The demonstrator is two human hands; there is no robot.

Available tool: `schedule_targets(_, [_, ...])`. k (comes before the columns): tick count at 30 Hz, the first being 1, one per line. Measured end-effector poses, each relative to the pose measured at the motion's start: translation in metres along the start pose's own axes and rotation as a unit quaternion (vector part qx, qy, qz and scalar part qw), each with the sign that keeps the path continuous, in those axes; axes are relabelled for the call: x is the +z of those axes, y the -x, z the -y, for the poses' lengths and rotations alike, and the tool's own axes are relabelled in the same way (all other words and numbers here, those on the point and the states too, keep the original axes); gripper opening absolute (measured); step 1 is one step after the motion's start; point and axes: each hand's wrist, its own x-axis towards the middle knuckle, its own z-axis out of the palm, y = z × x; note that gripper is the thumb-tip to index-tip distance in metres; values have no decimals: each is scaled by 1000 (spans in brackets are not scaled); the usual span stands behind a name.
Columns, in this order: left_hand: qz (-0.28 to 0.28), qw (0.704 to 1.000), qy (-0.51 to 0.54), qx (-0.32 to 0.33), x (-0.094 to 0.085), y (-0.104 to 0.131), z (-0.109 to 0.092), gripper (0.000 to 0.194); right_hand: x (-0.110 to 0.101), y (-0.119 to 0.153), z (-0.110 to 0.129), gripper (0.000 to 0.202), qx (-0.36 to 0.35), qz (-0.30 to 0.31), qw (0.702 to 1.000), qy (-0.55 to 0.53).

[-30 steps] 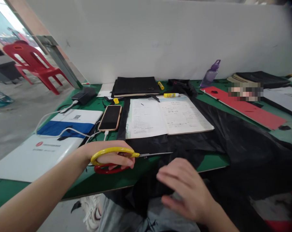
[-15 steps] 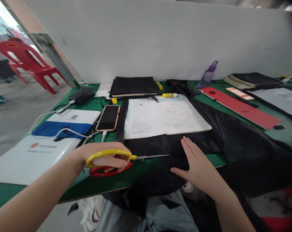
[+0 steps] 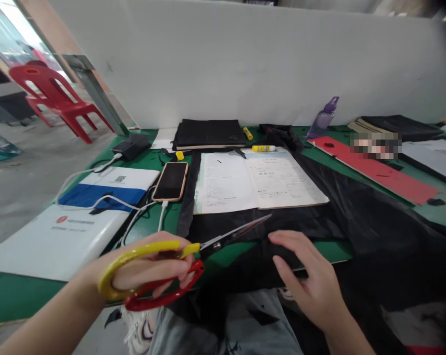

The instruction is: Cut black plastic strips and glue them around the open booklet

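Note:
My left hand (image 3: pixel 159 268) has its fingers through the handles of a pair of scissors (image 3: pixel 217 244), one loop yellow and one red. The blades point right and slightly away from me, nearly together. Across from the tip, my right hand (image 3: pixel 307 271) is above the black cloth (image 3: pixel 230 227), thumb and fingers apart with nothing between them. An open booklet (image 3: pixel 230 182) of printed pages lies on that cloth, which spreads right and drapes over the table edge towards my lap. A scrap of cloth (image 3: pixel 263 315) rests on my trousers.
A phone (image 3: pixel 170 181) on a white cable and a white-and-blue folder (image 3: pixel 78 236) lie left on the green table (image 3: pixel 8 301). Behind are a black-covered book (image 3: pixel 210 134), a glue stick (image 3: pixel 263 148) and a purple bottle (image 3: pixel 322 118). A red strip (image 3: pixel 374 170) lies right.
The scissors have come up and nearer to me, their blades now angled upward. My right hand has drawn back from the cloth near the booklet, its fingers more curled.

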Motion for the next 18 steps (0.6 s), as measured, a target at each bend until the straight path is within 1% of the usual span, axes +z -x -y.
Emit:
schedule_targets(1, [-9,999,32,-16,10,-1,-2,30,2,-1,8,23,6,4,999,-41])
schedule_targets(2, [-9,999,46,-21,20,-3,-4,31,5,-2,16,20,17,26,997,-76])
schedule_targets(3, [-13,998,54,-29,30,-5,-5,34,8,-3,24,19,31,57,992,-108])
schedule_targets(5, [-9,994,108,-15,47,-10,-6,40,16,-5,40,20,62,124,976,-170])
schedule_targets(7, [-26,990,138,6,58,-17,-5,39,25,-4,52,25,99,179,945,-254])
schedule_targets(8, [-35,988,147,17,62,-21,-4,40,30,-3,57,30,133,209,919,-306])
schedule_targets(9, [-36,987,158,24,64,-25,-4,42,34,-1,60,35,176,239,885,-360])
schedule_targets(11, [-31,983,181,29,65,-32,-5,48,43,2,65,45,262,296,802,-449])
schedule_targets(12, [-32,981,188,29,64,-35,-6,51,48,3,66,50,295,310,768,-477])
schedule_targets(13, [-39,980,192,29,63,-37,-6,53,52,4,66,54,317,318,744,-495])
schedule_targets(14, [-48,980,189,28,61,-37,-6,53,56,5,66,57,333,320,731,-502])
schedule_targets(16, [-58,984,166,14,58,-37,-5,56,64,5,65,62,358,313,722,-502])
schedule_targets(18, [-76,988,135,-26,55,-35,-3,58,68,4,64,65,372,310,716,-503])
